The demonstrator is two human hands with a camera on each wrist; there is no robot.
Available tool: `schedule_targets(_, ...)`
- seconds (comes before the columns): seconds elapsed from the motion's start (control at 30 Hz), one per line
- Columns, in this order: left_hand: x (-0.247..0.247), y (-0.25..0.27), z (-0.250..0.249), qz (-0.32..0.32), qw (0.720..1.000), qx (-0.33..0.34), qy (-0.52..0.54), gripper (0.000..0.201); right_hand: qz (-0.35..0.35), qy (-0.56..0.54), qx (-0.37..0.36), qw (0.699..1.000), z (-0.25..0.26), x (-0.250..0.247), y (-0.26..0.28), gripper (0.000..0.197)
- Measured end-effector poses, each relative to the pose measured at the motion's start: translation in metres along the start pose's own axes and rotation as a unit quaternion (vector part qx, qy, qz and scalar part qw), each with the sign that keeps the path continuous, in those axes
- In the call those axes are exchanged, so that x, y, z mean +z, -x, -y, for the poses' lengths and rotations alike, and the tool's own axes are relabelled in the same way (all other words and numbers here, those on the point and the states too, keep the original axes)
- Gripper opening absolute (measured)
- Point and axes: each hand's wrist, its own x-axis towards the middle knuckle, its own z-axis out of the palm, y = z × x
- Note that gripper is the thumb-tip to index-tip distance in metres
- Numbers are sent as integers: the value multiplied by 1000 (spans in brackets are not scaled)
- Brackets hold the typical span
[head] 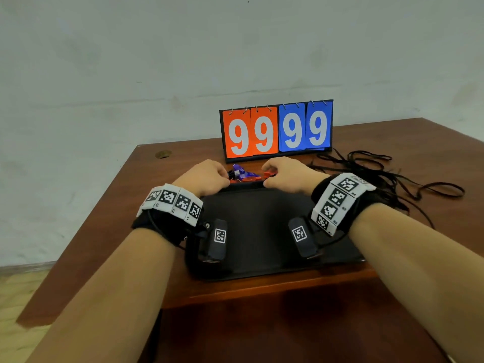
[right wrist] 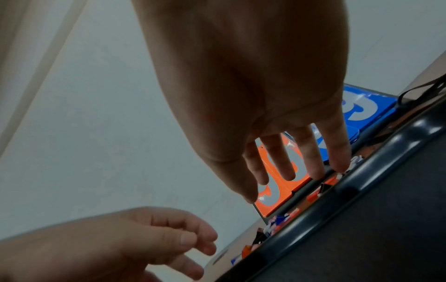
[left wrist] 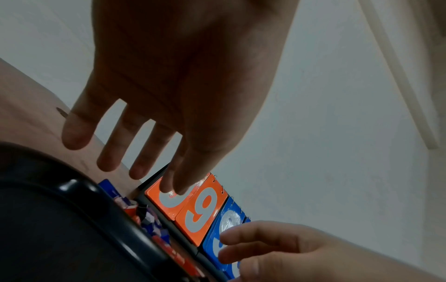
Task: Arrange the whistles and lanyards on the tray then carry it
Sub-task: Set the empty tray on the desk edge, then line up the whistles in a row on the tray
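A pile of blue and red whistles [head: 245,175] lies on the table just past the far rim of the black tray [head: 256,231]. My left hand [head: 222,176] hovers at the pile's left end; the left wrist view shows its fingers [left wrist: 142,166] straight, spread and holding nothing. At the pile's right end is my right hand [head: 267,176], and its fingertips [right wrist: 337,166] reach down onto the whistles [right wrist: 318,196] beside the tray rim [right wrist: 362,190]. A tangle of black lanyards [head: 379,174] lies on the table to the right.
A flip scoreboard [head: 277,129] showing 99 and 99 stands right behind the whistles. The brown table [head: 110,244] has a small round hole [head: 163,154] at its back left. A wall is close behind the table.
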Motion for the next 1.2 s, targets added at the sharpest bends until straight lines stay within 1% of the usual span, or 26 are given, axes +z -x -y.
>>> schedule_targets(0.2,-2,-38,3,-10,1000,12,23,20,9,15,-8,1000,0,8,-49,50)
schedule_targets(0.33,1,-49,11,5,1000,7,30,20,28,33,-10,999,4,15,-65,49)
schedule_targets(0.57,11,-61,29,8,999,10,41,20,75,70,-28,994,8,24,-75,48)
schedule_targets(0.77,11,-65,37,-1,998,1,63,18,93,80,-34,992,13,26,-77,44)
schedule_targets(0.87,13,-67,43,6,997,-8,76,15,104,76,-26,991,17,30,-76,44)
schedule_targets(1.07,15,-73,45,2,997,2,83,19,100,62,-18,993,17,31,-80,41)
schedule_targets(1.2,14,-72,47,1,997,14,82,23,96,55,-12,994,18,31,-84,35)
